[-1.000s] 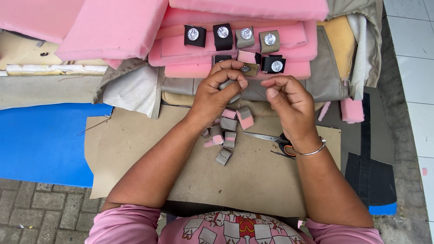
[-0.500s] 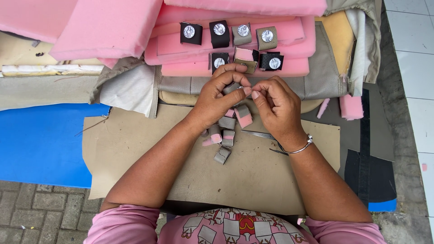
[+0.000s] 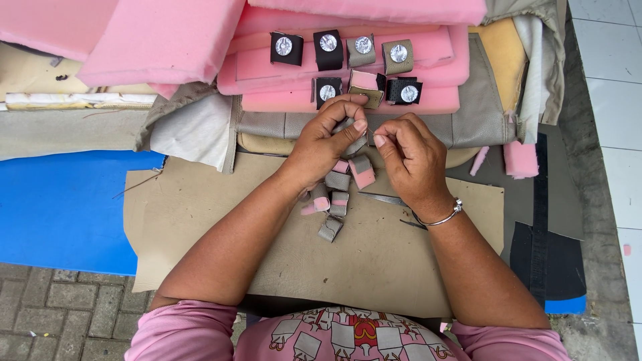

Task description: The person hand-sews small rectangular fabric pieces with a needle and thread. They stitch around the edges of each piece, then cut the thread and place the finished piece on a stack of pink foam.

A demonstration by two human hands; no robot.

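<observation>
Over the tan sheet on the tabletop [image 3: 200,220], your left hand [image 3: 321,144] has its fingers clamped on a small grey covered piece [image 3: 353,137], held up off the surface. Your right hand [image 3: 411,157] sits just right of it, fingertips pinched together, possibly on a thread, hard to tell. Nearer you, loose grey-and-pink pieces [image 3: 334,194] lie below the hands; finished buttons [image 3: 348,50] sit far, on pink foam [image 3: 267,67].

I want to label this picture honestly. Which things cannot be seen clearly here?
- Head view: the grey piece in the left hand is mostly covered by fingers.
- Whether the right hand pinches a needle or thread: too small.
- The scissors lie partly under the right wrist.
</observation>
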